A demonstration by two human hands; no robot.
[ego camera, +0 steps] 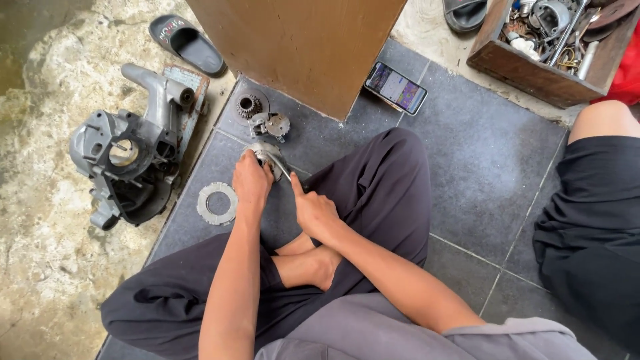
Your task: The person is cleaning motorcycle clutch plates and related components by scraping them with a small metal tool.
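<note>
I sit cross-legged on grey floor tiles. My left hand grips a round metal clutch part standing on the tile in front of my legs. My right hand holds a thin metal tool whose tip rests against that part, index finger stretched along it. A flat ring-shaped plate lies on the tile just left of my left hand. A small gear and another small metal piece lie beyond the part.
A grey engine casing rests on the rough concrete at left. A brown wooden post stands ahead, a phone beside it. A wooden box of tools is top right. Another person's leg is at right. A sandal lies at top left.
</note>
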